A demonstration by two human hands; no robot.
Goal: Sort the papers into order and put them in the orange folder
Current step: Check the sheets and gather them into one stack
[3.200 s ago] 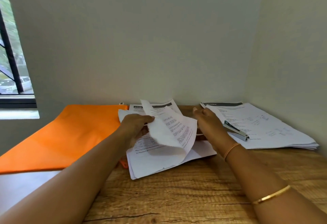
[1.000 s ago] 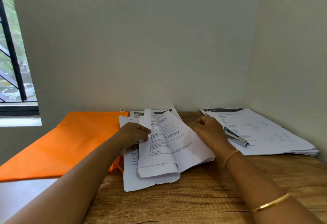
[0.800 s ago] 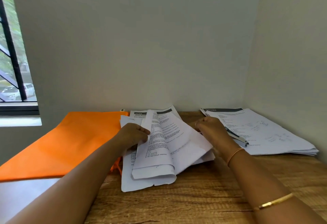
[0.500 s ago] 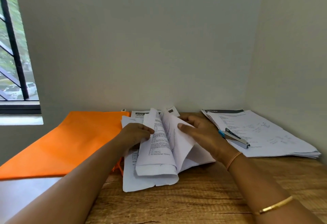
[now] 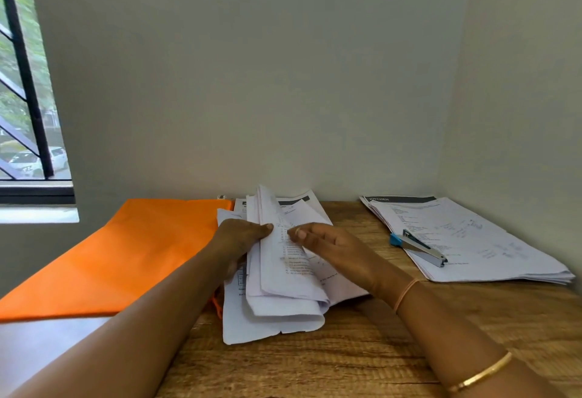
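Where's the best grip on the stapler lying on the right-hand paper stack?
Pinch the stapler across its narrow body near the middle, coming from above with the right hand. It lies flat and diagonal on the right paper stack, blue end toward the wall, both long sides exposed and nothing crowding it.

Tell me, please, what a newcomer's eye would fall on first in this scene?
Probably the bright orange folder lying flat at the left of the wooden desk. Next, the left hand and right hand leafing through a loose stack of papers in the middle. At right, a stapler rests on a second pile.
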